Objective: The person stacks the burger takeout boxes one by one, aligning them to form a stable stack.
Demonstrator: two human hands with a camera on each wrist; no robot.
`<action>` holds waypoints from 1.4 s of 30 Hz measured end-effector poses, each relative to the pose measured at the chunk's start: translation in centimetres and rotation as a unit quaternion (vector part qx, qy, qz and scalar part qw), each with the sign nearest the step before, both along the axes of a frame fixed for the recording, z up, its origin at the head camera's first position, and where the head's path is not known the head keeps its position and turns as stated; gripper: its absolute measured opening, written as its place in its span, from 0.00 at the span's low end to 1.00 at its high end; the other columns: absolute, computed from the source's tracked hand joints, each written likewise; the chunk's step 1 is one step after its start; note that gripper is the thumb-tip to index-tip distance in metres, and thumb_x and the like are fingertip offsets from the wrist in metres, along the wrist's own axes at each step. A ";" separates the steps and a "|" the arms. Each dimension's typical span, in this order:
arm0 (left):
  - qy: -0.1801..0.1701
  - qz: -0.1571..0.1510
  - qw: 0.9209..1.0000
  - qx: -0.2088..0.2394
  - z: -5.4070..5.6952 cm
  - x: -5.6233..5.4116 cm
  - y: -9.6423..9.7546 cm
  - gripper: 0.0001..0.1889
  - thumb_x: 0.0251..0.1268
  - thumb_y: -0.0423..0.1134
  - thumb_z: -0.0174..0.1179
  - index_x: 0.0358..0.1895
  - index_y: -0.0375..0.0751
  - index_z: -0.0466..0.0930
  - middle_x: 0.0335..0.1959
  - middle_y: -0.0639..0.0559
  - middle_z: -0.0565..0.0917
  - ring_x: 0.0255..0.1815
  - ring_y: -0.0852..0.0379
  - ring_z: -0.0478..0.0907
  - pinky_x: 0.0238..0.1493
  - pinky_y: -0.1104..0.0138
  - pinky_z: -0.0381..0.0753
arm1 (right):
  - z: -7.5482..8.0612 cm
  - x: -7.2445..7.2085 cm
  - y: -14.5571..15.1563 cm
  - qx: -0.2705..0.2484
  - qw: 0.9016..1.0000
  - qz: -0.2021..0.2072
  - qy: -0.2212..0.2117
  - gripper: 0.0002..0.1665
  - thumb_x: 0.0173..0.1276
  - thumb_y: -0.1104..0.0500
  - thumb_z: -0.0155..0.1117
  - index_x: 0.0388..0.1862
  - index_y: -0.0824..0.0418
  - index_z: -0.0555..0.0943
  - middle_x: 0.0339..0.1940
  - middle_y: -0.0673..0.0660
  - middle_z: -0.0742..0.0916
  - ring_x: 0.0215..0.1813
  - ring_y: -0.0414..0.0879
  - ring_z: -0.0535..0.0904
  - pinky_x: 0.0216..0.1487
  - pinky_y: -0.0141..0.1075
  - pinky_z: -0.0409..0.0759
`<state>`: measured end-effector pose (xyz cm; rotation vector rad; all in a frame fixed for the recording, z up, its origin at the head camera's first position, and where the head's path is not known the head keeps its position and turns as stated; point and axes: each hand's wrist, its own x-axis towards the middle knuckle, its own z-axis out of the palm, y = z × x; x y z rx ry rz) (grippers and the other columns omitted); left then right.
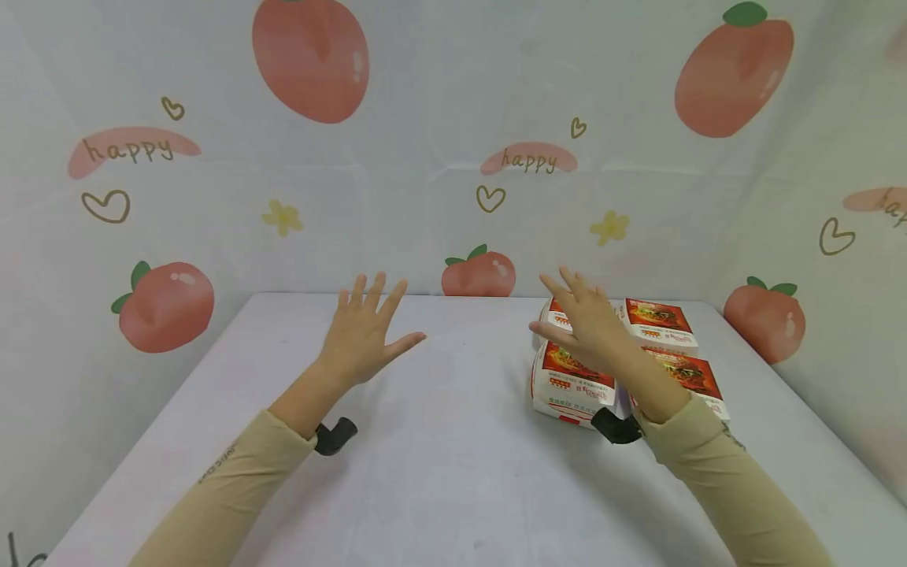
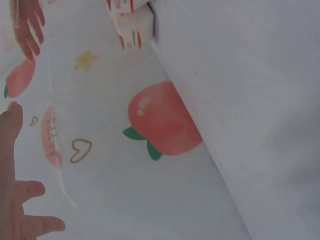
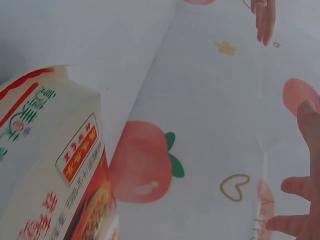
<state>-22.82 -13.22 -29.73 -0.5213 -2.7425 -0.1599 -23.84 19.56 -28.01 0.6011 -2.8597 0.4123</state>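
Observation:
Both hands are held up over the table with fingers spread, holding nothing. The left hand [image 1: 359,335] is over the left half of the table, away from any object. To the right, the right hand [image 1: 586,324] hovers over several white food boxes with red pictures of food on top. It partly covers the front left box [image 1: 567,386] and the back left box [image 1: 556,315] in the head view. A back right box [image 1: 660,324] and a front right box [image 1: 690,378] sit beside them, the latter partly behind the forearm. One box [image 3: 55,145] looms close in the right wrist view.
The white table [image 1: 439,472] reaches back to a pale cloth [image 1: 418,197] printed with peaches, hearts and flowers, which also hangs along both sides. A black strap-like piece sits at the left wrist [image 1: 336,436], and another at the right wrist [image 1: 616,426].

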 end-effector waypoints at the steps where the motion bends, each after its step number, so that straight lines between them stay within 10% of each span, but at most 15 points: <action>1: -0.001 -0.005 1.000 0.004 0.0 0.1 0.1 0.42 0.62 0.65 0.48 0.73 0.45 0.50 0.73 0.35 0.54 0.74 0.32 0.48 0.71 0.39 0.52 | 0.0 0.2 0.3 -0.006 1.000 -0.001 -0.001 0.46 0.65 0.37 0.55 0.75 0.51 0.50 0.77 0.64 0.53 0.76 0.65 0.45 0.72 0.65 0.45; 16: 0.015 -0.105 0.991 0.082 -1.3 0.1 4.0 0.38 0.62 0.61 0.53 0.67 0.37 0.62 0.66 0.36 0.67 0.68 0.35 0.63 0.68 0.48 0.64 | -0.6 2.2 4.5 -0.078 0.996 -0.026 -0.025 0.40 0.69 0.42 0.53 0.74 0.57 0.54 0.74 0.65 0.59 0.73 0.66 0.54 0.66 0.68 0.56; 42: -0.194 -0.184 0.961 0.064 -4.3 0.2 13.3 0.40 0.62 0.62 0.52 0.73 0.51 0.50 0.74 0.46 0.56 0.73 0.48 0.59 0.69 0.54 0.67 | -3.1 3.5 9.7 -0.114 0.989 -0.088 -0.027 0.42 0.71 0.43 0.50 0.74 0.62 0.51 0.71 0.72 0.60 0.70 0.72 0.54 0.60 0.72 0.56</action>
